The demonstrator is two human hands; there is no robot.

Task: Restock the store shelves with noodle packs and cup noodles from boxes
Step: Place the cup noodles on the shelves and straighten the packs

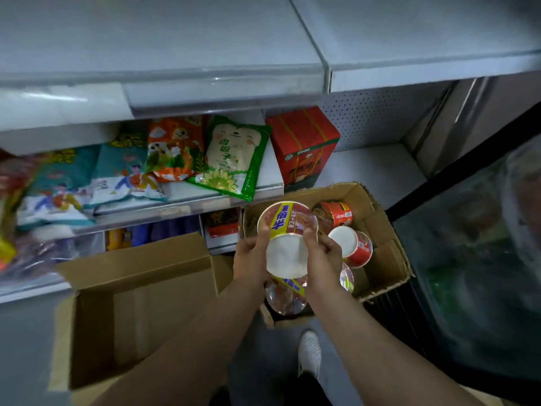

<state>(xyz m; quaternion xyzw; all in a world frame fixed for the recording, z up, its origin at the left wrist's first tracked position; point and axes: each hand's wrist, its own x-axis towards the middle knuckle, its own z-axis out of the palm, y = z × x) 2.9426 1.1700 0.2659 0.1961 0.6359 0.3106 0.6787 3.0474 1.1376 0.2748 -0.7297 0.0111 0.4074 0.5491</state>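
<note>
A store aisle: grey shelves run across the top, with bare boards above and a lower shelf of snack bags. The landmark here is the small open box on the floor at centre right. Well to its left stands a bigger cardboard box, flaps up and nothing showing inside. Just above the small box's left half, the left hand and right hand clamp one cup noodle between them, its white base turned toward the camera (the lid points at the shelves). Inside the small box lie more cups, some red. Behind it sits a red carton. The step in hand looks like carrying a picked cup to a shelf; next it needs turning upright and setting on a free board.
</note>
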